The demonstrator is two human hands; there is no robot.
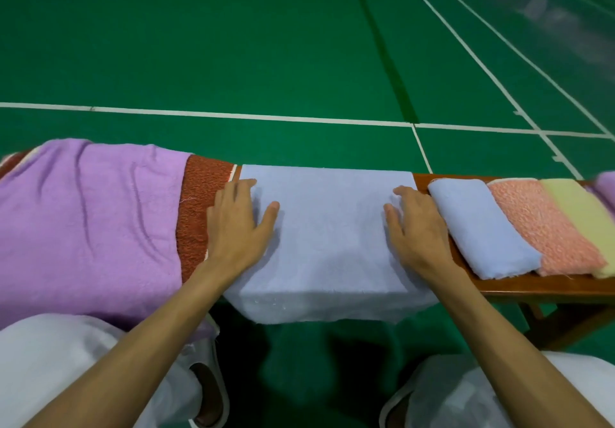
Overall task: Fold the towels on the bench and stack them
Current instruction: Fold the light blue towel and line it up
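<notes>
— Where's the towel I'm working, and where do my hands sit on it?

— The blue towel (327,228) lies flat across the tabletop (549,286). Its far edge is on the back rim and its near end hangs over the front. My left hand (238,224) rests on the towel's left border and my right hand (416,224) on its right border. Both are palm-down with the fingers apart. The right fingers are a little bent, and neither hand grips anything that I can see.

— Which way does it run?

— From me outward, I think, counting the hanging flap. The two side borders each lie directly under a hand, and neither hand is nearer than the other.

— And what's around it?

— Just right of the blue towel, touching my right hand, is a folded blue towel (482,231). Beyond that are a pink towel (545,228) and a yellow towel (579,204), overlapping in a row. Left of the blue towel is a rust towel (196,211) under a purple towel (90,221), both unfolded.

— So what's the fold?

— My guess is the near flap goes up first, or one side goes across. The finished piece then goes right.
</notes>
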